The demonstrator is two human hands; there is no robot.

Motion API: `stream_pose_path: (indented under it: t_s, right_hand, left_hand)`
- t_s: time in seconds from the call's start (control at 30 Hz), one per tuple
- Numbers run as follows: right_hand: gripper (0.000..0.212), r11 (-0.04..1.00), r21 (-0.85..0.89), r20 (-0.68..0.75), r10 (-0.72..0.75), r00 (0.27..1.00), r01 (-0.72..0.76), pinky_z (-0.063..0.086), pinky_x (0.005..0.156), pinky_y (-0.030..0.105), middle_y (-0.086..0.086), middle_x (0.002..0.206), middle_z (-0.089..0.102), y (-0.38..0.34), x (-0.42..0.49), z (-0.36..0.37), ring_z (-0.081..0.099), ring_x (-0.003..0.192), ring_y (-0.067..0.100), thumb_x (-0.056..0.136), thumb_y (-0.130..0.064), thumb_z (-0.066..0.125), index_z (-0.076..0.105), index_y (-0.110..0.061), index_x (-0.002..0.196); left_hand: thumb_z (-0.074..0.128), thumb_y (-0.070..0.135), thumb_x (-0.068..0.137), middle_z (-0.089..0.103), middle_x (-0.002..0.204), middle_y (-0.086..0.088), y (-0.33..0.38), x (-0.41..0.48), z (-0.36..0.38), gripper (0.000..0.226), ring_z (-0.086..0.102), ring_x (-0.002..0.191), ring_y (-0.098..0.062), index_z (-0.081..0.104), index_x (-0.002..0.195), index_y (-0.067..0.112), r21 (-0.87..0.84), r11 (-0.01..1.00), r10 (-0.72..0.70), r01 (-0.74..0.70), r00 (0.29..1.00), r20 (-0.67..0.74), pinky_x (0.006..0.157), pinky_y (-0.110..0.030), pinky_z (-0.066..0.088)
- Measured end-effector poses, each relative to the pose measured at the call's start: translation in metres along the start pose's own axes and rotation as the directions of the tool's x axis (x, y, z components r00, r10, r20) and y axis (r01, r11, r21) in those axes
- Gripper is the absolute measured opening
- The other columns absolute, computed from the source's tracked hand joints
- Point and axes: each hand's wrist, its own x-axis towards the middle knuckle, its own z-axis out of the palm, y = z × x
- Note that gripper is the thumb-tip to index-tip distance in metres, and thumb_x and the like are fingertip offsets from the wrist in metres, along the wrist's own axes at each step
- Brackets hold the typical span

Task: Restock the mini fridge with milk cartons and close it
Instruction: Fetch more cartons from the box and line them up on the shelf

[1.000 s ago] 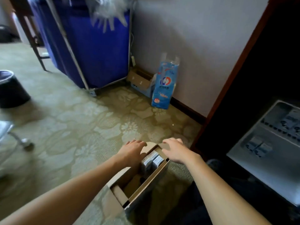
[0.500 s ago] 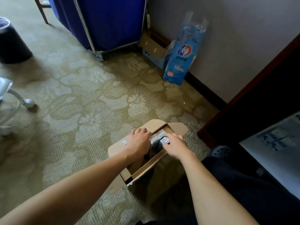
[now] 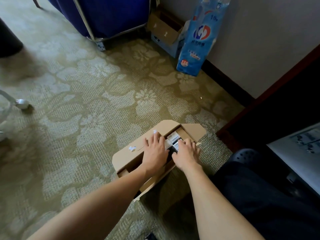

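Both my hands are down in the open brown cardboard box [image 3: 128,157] on the patterned beige-green carpet [image 3: 86,104]. My left hand [image 3: 155,149] lies palm-down along the near-left side of the opening, fingers spread and reaching forward, fingertips over the fold of the left flap. Whether it grips anything I cannot tell — its underside is hidden. My right hand [image 3: 186,153] sits just beside it, also palm-down, fingers curled over the tops of the small white-and-dark milk cartons [image 3: 173,136] packed in the far end of the box. Contact with the cartons looks likely; a closed grasp is not visible.

The cartons are all inside the box, directly under and just ahead of my fingertips. The near end of the box, under my wrists, is dark.

To the right of my right forearm: my dark trouser leg, a dark perforated clog [image 3: 245,155], and beyond it the dark wooden cabinet [image 3: 277,94] with a pale grey door panel [image 3: 297,153] at the frame edge.

Well ahead of my hands, against the wall: a tall blue-and-white plastic bag [image 3: 197,40], another small open cardboard box [image 3: 164,30], and a blue fabric cart [image 3: 110,13].
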Motion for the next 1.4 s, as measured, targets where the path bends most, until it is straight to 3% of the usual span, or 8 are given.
stream_pose_path:
  t_s: [0.13, 0.47, 0.63, 0.77, 1.0, 1.1, 1.23, 1.4]
  right_hand:
    - [0.063, 1.0, 0.002, 0.002, 0.026, 1.0, -0.026, 0.031, 0.109, 0.042, 0.007, 0.144, 0.035, -0.003, 0.008, 0.005, 0.033, 0.132, 0.029, 0.09, -0.036, 0.064, 0.036, -0.018, 0.143]
    - [0.056, 0.997, 0.001, -0.031, 0.075, 0.997, -0.075, 0.034, 0.105, 0.042, 0.008, 0.144, 0.036, -0.007, 0.014, 0.014, 0.03, 0.133, 0.029, 0.089, -0.033, 0.067, 0.038, -0.019, 0.136]
    - [0.042, 0.995, -0.063, -0.097, 0.071, 0.993, -0.077, 0.033, 0.105, 0.046, 0.002, 0.132, 0.062, -0.008, 0.016, 0.014, 0.039, 0.132, 0.026, 0.092, -0.03, 0.064, 0.044, -0.023, 0.128]
    - [0.047, 0.999, -0.007, -0.064, 0.038, 0.997, -0.038, 0.041, 0.099, 0.041, 0.005, 0.13, 0.06, -0.011, 0.006, 0.006, 0.054, 0.123, 0.026, 0.089, -0.031, 0.068, 0.046, -0.029, 0.131]
    - [0.037, 0.984, 0.175, 0.074, -0.02, 0.997, 0.007, 0.05, 0.088, 0.04, 0.012, 0.13, 0.039, -0.023, -0.022, -0.03, 0.06, 0.107, 0.035, 0.096, -0.027, 0.058, 0.056, -0.026, 0.133]
    - [0.039, 0.976, 0.22, 0.077, -0.013, 0.997, -0.004, 0.048, 0.089, 0.04, 0.011, 0.129, 0.041, -0.018, -0.034, -0.048, 0.059, 0.108, 0.033, 0.089, -0.019, 0.067, 0.062, -0.026, 0.127]
    - [0.052, 0.978, 0.191, 0.045, -0.093, 0.995, 0.083, 0.053, 0.091, 0.039, 0.011, 0.128, 0.047, -0.014, -0.048, -0.075, 0.061, 0.106, 0.028, 0.082, -0.01, 0.077, 0.061, -0.022, 0.13]
    - [0.027, 0.983, 0.092, -0.149, -0.144, 0.978, 0.158, 0.059, 0.078, 0.038, 0.008, 0.109, 0.068, 0.004, -0.064, -0.114, 0.066, 0.093, 0.025, 0.091, -0.005, 0.061, 0.07, -0.023, 0.109]
  left_hand:
    - [0.048, 0.042, 0.094, 0.037, 0.139, -0.011, 0.0, 0.003, 0.008, 0.043, 0.041, 0.122, -0.031, 0.049, 0.125, 0.012, 0.008, 1.0, -0.01, 0.01, 0.999, -0.04, 0.104, -0.045, 0.033]
    - [0.05, 0.045, 0.093, 0.035, 0.146, -0.014, -0.006, 0.003, 0.015, 0.045, 0.039, 0.126, -0.034, 0.057, 0.121, 0.011, 0.099, 0.994, 0.045, -0.041, 0.998, -0.037, 0.103, -0.048, 0.035]
    - [0.048, 0.038, 0.094, 0.032, 0.145, -0.009, -0.003, 0.007, 0.005, 0.047, 0.036, 0.128, -0.031, 0.051, 0.131, 0.01, -0.001, 0.999, 0.033, -0.033, 0.999, 0.025, 0.108, -0.043, 0.034]
    - [0.05, 0.026, 0.097, 0.035, 0.144, -0.008, -0.01, -0.003, -0.007, 0.039, 0.037, 0.13, -0.027, 0.05, 0.131, 0.007, -0.156, 0.985, 0.074, -0.068, 0.997, 0.034, 0.113, -0.038, 0.032]
    - [0.05, 0.043, 0.101, 0.049, 0.112, 0.0, -0.023, -0.002, -0.051, 0.032, 0.05, 0.09, -0.013, 0.054, 0.113, 0.013, -0.261, 0.965, 0.051, -0.031, 0.996, 0.071, 0.078, -0.028, 0.044]
    - [0.051, 0.045, 0.1, 0.051, 0.116, 0.0, -0.023, -0.01, -0.07, 0.036, 0.055, 0.091, -0.016, 0.055, 0.119, 0.015, -0.256, 0.966, 0.058, -0.036, 0.995, 0.076, 0.079, -0.034, 0.052]
    - [0.054, 0.048, 0.098, 0.059, 0.12, 0.002, -0.02, -0.017, -0.096, 0.041, 0.056, 0.094, -0.013, 0.056, 0.127, 0.02, -0.227, 0.969, 0.1, -0.099, 0.995, -0.007, 0.073, -0.024, 0.046]
    - [0.048, 0.049, 0.1, 0.061, 0.123, 0.001, 0.005, -0.014, -0.137, 0.043, 0.063, 0.101, -0.02, 0.052, 0.133, 0.021, -0.137, 0.973, 0.18, -0.184, 0.983, -0.042, 0.074, -0.033, 0.051]
